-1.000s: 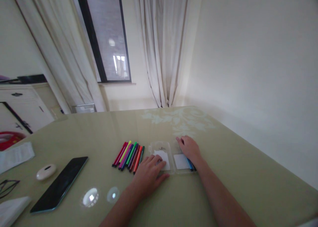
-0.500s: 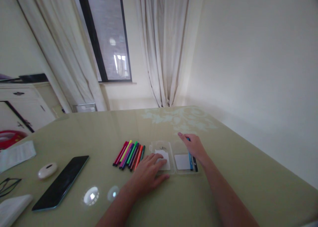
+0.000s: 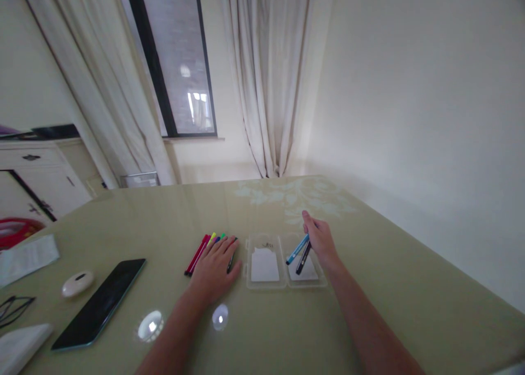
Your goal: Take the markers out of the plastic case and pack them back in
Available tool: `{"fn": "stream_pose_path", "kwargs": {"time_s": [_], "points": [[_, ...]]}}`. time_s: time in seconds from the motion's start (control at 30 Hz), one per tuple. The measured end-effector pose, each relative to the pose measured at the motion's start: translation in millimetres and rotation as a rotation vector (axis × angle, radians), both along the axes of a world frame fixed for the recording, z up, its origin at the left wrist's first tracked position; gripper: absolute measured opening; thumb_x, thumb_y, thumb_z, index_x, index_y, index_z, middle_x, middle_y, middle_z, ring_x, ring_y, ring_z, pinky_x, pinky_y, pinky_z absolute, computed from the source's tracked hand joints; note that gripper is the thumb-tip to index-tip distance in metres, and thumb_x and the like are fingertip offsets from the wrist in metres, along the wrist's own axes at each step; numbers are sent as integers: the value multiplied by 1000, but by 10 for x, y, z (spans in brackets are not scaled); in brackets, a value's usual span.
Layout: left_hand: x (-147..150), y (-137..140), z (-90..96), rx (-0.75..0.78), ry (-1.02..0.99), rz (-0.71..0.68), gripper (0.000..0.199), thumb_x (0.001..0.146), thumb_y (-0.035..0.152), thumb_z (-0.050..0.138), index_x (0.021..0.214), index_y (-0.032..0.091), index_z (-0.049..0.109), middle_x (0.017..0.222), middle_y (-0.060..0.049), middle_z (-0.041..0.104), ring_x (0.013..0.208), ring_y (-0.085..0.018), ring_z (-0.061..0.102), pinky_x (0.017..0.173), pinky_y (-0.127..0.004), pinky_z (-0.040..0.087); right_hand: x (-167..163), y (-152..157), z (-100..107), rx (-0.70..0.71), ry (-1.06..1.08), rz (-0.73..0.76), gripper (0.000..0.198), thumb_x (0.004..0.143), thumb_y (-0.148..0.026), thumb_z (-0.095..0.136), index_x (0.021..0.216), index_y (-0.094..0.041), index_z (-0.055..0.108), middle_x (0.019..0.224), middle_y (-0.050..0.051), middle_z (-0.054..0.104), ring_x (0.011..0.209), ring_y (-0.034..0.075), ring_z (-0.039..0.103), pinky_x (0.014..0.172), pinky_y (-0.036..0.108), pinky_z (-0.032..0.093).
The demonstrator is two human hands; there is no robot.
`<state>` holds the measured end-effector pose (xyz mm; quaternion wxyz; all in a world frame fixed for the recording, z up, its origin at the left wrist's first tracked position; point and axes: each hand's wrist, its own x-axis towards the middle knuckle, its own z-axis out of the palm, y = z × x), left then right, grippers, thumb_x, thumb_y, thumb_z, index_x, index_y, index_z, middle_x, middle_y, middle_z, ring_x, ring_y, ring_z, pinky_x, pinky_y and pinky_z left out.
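Note:
Between the fingers of my right hand (image 3: 322, 242) are two markers, a blue marker (image 3: 297, 250) and a black marker (image 3: 303, 258), their ends pointing down and left. They are over the right half of an opened clear plastic case (image 3: 284, 281). White paper (image 3: 264, 265) shows in the case's left half, and another white piece (image 3: 309, 271) in the right half. My left hand (image 3: 216, 267) lies flat with fingers stretched over a row of coloured markers (image 3: 198, 255), left of the case. It covers most of them; red, yellow and green ends stick out.
On the left of the table (image 3: 262, 337) lie a dark phone (image 3: 100, 304), a white rounded case (image 3: 77, 283), glasses (image 3: 14, 308), a white box-like object (image 3: 22, 342) and pale paper (image 3: 28, 257). A wall (image 3: 430, 145) runs along the right side.
My left hand has moved left from the case onto the row of markers. My right hand has lifted the blue and black markers from the case's right side and tilted them.

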<state>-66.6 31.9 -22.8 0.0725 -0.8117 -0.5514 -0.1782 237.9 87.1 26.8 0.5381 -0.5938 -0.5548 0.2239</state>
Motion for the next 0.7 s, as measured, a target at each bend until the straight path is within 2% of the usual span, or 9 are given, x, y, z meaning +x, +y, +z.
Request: {"fn": "stream_pose_path", "kwargs": {"time_s": [0.17,0.3,0.4,0.5,0.57,0.63,0.7], "points": [[-112,110,-9,-1,-30,48,45,101,35,48,143,25,59,151,-6,56,142,-25,50,123,-48,34,-197,-81,-19,-121,179,156,61,84,-78,49,56,-24,43,46,-6,35,40,12,36,41,25,29],[-76,105,64,37,-64,40,43,106,31,37,139,21,62,148,-8,60,140,-24,52,123,-51,32,-385,-143,-68,-141,167,247,60,85,-76,51,58,-24,43,46,-6,39,38,12,44,39,24,32],[130,-15,186,123,-136,23,43,107,30,33,138,22,61,144,-9,63,134,-24,57,118,-50,39,-559,-222,-120,-113,124,316,58,88,-72,52,59,-22,45,50,-6,40,40,11,46,39,23,35],[426,-170,255,141,-70,-162,43,106,38,41,142,20,56,138,-13,65,125,-28,61,108,-47,47,-741,-326,-159,-120,161,404,55,89,-69,54,63,-21,51,54,-5,44,43,11,48,40,23,38],[579,-228,249,112,-6,-205,45,106,41,44,144,19,52,125,-13,70,111,-28,67,97,-44,53,-823,-376,-165,-151,242,445,54,87,-69,57,65,-21,52,56,-5,46,44,11,49,39,23,39],[623,-223,233,69,29,-174,43,107,37,43,145,19,49,118,-12,72,103,-26,69,88,-39,55,-845,-388,-152,-191,348,463,54,85,-71,59,68,-21,53,58,-4,50,46,12,52,40,23,40],[532,-163,237,21,36,-49,40,108,31,40,146,20,48,121,-12,70,101,-25,70,81,-34,55,-804,-360,-128,-231,428,451,55,82,-75,59,74,-20,57,64,-2,56,51,14,59,42,23,42]]}}
